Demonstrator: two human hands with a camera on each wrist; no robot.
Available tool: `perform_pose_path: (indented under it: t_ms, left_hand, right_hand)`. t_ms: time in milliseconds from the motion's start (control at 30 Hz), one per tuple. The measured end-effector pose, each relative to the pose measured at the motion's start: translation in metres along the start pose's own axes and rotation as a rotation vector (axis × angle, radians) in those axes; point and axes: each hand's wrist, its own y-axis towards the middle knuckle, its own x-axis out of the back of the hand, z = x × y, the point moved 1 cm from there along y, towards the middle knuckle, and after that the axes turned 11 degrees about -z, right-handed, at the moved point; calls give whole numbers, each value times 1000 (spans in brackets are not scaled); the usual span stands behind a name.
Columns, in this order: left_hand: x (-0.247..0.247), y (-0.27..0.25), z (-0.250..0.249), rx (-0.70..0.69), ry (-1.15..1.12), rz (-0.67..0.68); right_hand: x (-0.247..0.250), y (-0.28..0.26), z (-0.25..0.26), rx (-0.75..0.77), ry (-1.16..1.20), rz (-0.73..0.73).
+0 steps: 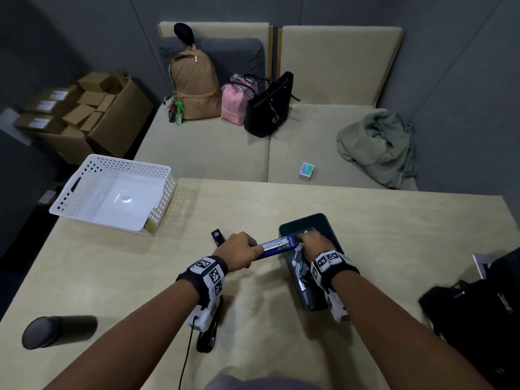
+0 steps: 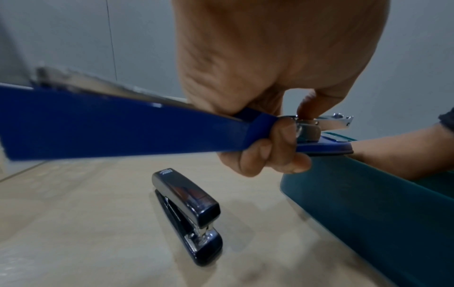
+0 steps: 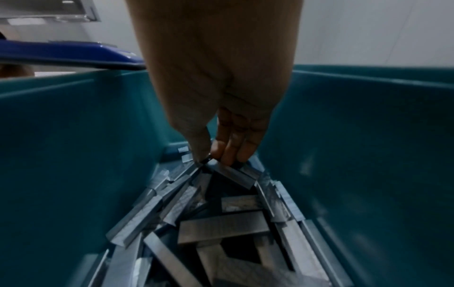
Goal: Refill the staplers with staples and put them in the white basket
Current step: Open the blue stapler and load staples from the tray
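Observation:
My left hand grips a blue stapler at its hinge, just above the table. Its lid is swung open and the metal staple channel is bare, reaching over the teal bin. My right hand is down inside the bin, thumb and fingers pinching the end of one staple strip among several loose strips. One black stapler lies shut on the table left of the bin. Another black stapler lies under my left wrist. The white basket stands at the table's far left corner.
A black cylinder lies near the front left edge of the table. A black bag sits at the right edge. Beyond the table is a beige sofa with bags, a jacket and a small box.

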Motion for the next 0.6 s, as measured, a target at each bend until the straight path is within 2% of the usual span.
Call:
perform_pose_path:
  t_ms: [200,400,600]
  left_hand:
    - [0,0,0,3,21,-4]
    - [-1,1,1,-1,22,0]
    - [-1,0,1,-21,50,9]
  right_hand:
    - [-1,2,0,45,-94,52]
    - [1,3,8,156,-175,-25]
    - [-5,-2,13,133,-133,12]
